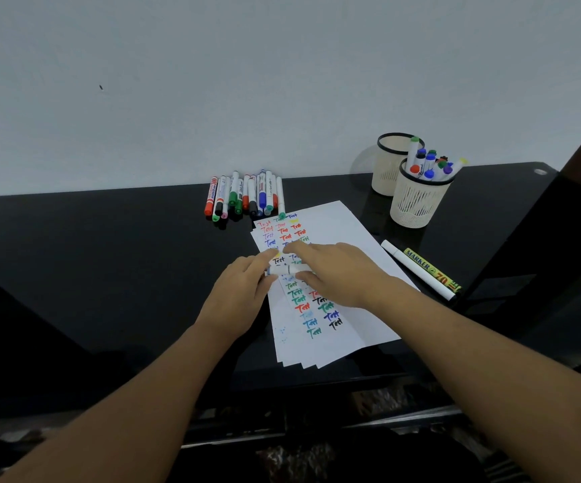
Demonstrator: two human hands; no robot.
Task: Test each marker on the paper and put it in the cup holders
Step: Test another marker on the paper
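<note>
Marker (284, 270) held in both hands over the paper (346, 273).
Left hand (238, 294) pinches 1 end, right hand (338, 273) grips the other; barrel is white, lies crosswise. Paper stack sits on the black surface (108, 256), covered in colored "Test" marks. Loose marker pile (245, 196) behind it. 2 cup holders far right: near cup (416, 203) full of markers, far cup (388, 169) behind. 2 markers (425, 270) lie just beside the paper.

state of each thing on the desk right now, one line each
held marker: gripped by left hand and right hand
paper: covered in test words
front cup: full of markers
back cup: contents unseen
marker pile: capped, lying flat
</note>
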